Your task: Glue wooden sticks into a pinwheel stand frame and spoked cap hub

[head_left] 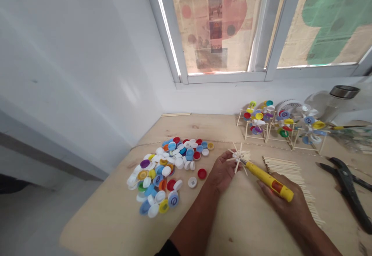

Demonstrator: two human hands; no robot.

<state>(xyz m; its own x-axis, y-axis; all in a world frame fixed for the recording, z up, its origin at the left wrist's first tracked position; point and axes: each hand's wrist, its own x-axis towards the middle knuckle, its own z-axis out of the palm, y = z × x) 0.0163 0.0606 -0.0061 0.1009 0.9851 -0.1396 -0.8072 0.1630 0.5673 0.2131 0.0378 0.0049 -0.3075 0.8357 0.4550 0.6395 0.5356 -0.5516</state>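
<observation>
My left hand (222, 170) has its fingers closed around a small wheel of thin wooden sticks (238, 156), which spread out like spokes from a white hub. In my right hand (286, 198) is a yellow-handled tool with a metal tip (269, 180), perhaps a soldering iron. Its tip points at the wheel's hub; whether it touches cannot be made out. Close to my right hand lies a row of cut wooden sticks (285, 167). Left of my left hand spreads a pile of coloured plastic bottle caps (165, 170), with a red cap (202, 174) and a white cap (192, 182) nearest.
Several stick frames carrying bottle-cap wheels (257, 120) stand at the table's back right. Behind them are a small white fan (289, 107) and a metal-lidded clear bottle (337, 101). Black-handled cutters (345, 186) lie at right. Walls and a papered window (217, 23) border the wooden table (116, 217).
</observation>
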